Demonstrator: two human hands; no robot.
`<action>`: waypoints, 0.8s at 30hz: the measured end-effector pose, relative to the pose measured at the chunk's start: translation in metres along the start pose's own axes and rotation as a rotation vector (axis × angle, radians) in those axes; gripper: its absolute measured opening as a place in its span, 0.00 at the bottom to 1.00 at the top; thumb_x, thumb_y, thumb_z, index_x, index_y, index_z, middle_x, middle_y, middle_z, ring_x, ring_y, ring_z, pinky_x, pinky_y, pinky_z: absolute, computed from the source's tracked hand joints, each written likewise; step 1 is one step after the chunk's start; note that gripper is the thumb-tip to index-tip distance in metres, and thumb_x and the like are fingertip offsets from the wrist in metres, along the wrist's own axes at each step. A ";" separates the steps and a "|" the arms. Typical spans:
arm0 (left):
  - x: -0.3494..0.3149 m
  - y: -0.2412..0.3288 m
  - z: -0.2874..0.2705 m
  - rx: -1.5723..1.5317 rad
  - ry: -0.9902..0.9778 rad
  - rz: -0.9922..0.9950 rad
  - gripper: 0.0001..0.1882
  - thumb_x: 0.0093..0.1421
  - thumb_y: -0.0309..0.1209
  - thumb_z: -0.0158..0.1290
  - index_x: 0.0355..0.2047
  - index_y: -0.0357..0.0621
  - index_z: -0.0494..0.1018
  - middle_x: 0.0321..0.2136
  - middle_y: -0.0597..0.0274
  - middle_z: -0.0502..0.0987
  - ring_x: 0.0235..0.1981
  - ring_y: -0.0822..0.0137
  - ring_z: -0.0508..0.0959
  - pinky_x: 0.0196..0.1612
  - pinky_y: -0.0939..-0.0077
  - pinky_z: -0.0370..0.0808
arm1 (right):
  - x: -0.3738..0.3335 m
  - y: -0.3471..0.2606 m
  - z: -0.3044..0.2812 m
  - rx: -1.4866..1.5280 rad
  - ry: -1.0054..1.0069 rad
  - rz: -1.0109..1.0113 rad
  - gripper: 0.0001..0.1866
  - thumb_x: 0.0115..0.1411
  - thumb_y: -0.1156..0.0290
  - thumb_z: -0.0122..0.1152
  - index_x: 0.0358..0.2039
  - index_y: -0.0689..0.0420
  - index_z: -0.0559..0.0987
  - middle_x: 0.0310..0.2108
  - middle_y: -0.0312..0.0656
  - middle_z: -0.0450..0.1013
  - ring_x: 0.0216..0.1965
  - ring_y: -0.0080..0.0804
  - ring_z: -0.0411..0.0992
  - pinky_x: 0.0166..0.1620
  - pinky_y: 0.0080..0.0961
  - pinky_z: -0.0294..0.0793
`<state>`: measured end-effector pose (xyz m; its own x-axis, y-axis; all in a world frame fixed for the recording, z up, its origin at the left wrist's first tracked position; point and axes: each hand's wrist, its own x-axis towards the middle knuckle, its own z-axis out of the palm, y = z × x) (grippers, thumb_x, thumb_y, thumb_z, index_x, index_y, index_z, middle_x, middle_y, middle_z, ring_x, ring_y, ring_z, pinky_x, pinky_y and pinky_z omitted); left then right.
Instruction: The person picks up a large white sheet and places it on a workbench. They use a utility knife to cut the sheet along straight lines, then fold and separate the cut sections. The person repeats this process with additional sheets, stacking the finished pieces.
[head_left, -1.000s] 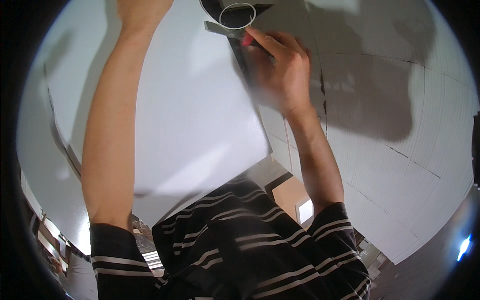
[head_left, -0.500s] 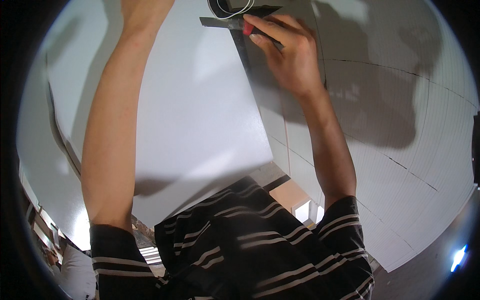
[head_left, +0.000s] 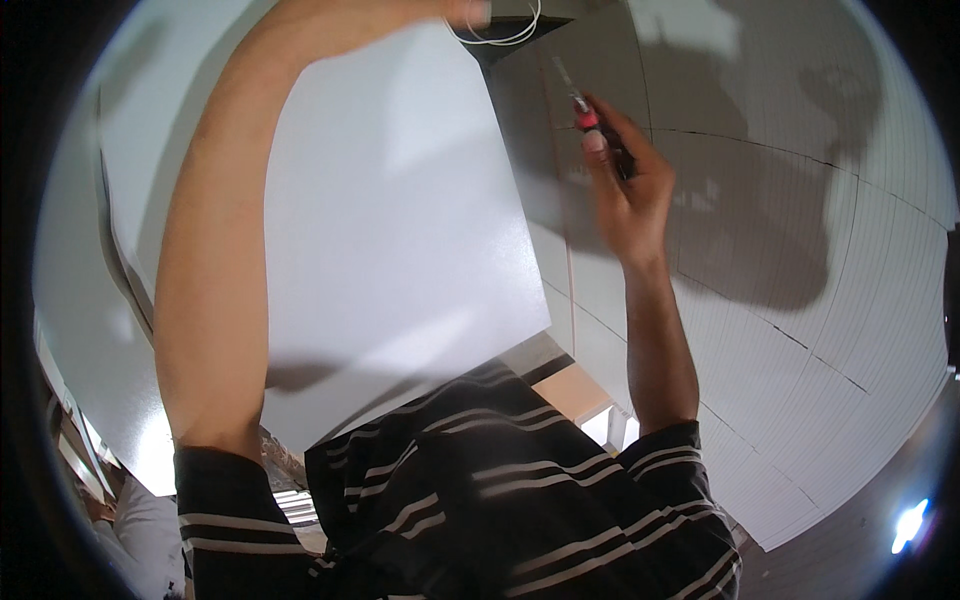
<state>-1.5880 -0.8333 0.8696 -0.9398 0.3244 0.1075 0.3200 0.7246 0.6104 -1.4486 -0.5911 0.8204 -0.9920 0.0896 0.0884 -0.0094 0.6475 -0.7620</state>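
My right hand (head_left: 637,195) is closed around a hand tool (head_left: 587,117) with a red and dark handle. Its thin, metal-looking blade or shaft points up and left, clear of the white panel's edge; the exact kind of tool is unclear. My left hand (head_left: 400,18) reaches along the top edge of the picture, over the large white panel (head_left: 400,200). One blurred fingertip overlaps a loop of thin white cable (head_left: 515,40). The upper edge cuts off the other fingers, so their grip is hidden.
A dark gap (head_left: 510,30) lies at the panel's far right corner. To the right spreads a pale, finely lined surface (head_left: 770,240) with dark seams and shadows. Another white panel edge (head_left: 110,220) runs along the left. A bright lamp (head_left: 908,527) glows at lower right.
My right hand has drawn the tool back from the panel's far edge, toward me and rightward. My left hand has swung right, to the white cable loop.
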 end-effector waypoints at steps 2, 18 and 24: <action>-0.001 0.006 -0.003 0.137 -0.209 0.098 0.49 0.56 0.46 0.68 0.74 0.61 0.55 0.77 0.46 0.38 0.77 0.47 0.33 0.76 0.39 0.35 | -0.004 0.008 0.001 0.073 0.043 0.054 0.19 0.70 0.64 0.62 0.58 0.59 0.80 0.41 0.41 0.80 0.40 0.22 0.75 0.44 0.22 0.75; 0.010 -0.021 0.032 0.088 -0.095 0.216 0.38 0.63 0.46 0.62 0.70 0.53 0.62 0.74 0.44 0.51 0.76 0.42 0.45 0.77 0.42 0.40 | -0.039 0.002 0.006 -0.056 -0.001 -0.159 0.18 0.63 0.72 0.68 0.54 0.53 0.84 0.38 0.40 0.80 0.39 0.26 0.76 0.39 0.25 0.72; 0.029 -0.039 0.040 -0.293 0.324 0.147 0.21 0.68 0.31 0.56 0.59 0.39 0.72 0.56 0.42 0.78 0.60 0.49 0.76 0.63 0.63 0.70 | -0.033 -0.011 0.008 -0.430 -0.011 -0.261 0.23 0.56 0.74 0.71 0.53 0.44 0.85 0.41 0.32 0.80 0.43 0.31 0.74 0.48 0.35 0.68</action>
<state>-1.6234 -0.8283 0.8175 -0.8910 0.1699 0.4210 0.4489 0.4678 0.7613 -1.4170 -0.6070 0.8206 -0.9649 -0.1229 0.2322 -0.2067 0.9006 -0.3823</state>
